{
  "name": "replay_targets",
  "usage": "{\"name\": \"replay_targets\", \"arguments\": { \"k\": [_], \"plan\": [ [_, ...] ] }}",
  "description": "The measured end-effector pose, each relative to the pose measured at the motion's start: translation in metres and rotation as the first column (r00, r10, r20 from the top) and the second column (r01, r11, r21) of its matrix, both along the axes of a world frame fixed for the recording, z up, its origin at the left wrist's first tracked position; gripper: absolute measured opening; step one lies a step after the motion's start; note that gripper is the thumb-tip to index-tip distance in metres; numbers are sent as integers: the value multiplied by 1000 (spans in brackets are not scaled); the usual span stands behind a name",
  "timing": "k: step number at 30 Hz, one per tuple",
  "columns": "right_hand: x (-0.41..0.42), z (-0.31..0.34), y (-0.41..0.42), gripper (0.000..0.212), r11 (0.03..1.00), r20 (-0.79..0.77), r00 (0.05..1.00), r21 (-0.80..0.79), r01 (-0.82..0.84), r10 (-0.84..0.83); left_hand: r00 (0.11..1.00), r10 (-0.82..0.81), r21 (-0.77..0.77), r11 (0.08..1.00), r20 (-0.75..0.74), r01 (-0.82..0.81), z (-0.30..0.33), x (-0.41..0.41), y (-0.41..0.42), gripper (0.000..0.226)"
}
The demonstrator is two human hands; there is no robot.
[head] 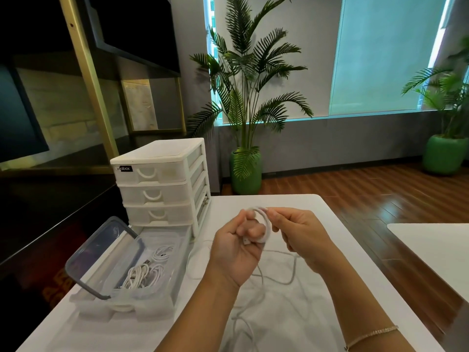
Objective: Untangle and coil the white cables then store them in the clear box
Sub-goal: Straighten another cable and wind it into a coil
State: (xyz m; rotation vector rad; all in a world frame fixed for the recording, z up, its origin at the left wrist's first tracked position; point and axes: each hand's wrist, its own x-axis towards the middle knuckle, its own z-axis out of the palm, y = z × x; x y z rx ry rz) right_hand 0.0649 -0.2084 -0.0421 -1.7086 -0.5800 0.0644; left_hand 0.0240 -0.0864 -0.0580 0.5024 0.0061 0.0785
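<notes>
Nearest me, loose white cable point(291, 278) trails over the desk point(355, 250) below my wrists, running from the lower edge up toward the hands. My left hand point(236, 250) is curled around a small coil point(264, 224), a plug end showing at the palm. My right hand point(302, 235) pinches the top of the same loop between thumb and fingertips. The slack hangs under the right hand, so I judge that hand feeds the next turn. The clear box point(152, 306) sits to the left, lid point(101, 252) propped open, coiled cables inside, nearer my left hand.
</notes>
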Motion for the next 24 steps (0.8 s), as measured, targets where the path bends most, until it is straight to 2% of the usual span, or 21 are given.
{"name": "replay_targets", "arguments": {
  "k": [3,6,12,13,14,15,16,17,18,20,21,24],
  "plan": [
    [2,-2,0,23,988,91,995,-146,47,-34,996,91,-211,973,-3,-89,4,2,16,39],
    [1,-5,5,28,946,249,968,-309,100,-21,989,145,-265,954,0,-140,4,4,24,37],
    [-4,-1,3,30,815,376,924,-553,172,61,975,216,-174,964,61,-203,9,2,19,43],
    [-5,0,4,29,798,390,917,-577,175,81,972,224,-91,972,69,-218,10,1,17,42],
    [-6,1,5,28,789,399,912,-590,174,97,967,245,70,966,68,-250,9,1,16,38],
    [-7,2,5,27,781,407,907,-600,174,111,955,289,298,908,62,-294,8,0,13,34],
    [-8,3,4,26,772,412,903,-611,176,120,934,350,544,770,76,-333,7,-2,10,35],
    [-8,4,4,25,765,415,902,-618,181,122,916,385,725,597,115,-342,5,-2,7,38],
    [-8,4,3,24,762,416,902,-620,186,118,908,385,837,432,166,-336,4,-3,4,39],
    [-9,6,1,24,765,427,898,-611,202,104,907,334,929,173,257,-327,1,-2,2,38],
    [-9,6,0,23,768,441,892,-603,214,97,907,302,942,72,293,-328,-1,-1,1,37],
    [-8,6,-1,23,781,465,883,-574,246,63,917,203,936,-151,344,-317,-13,5,2,45]
  ]
}}
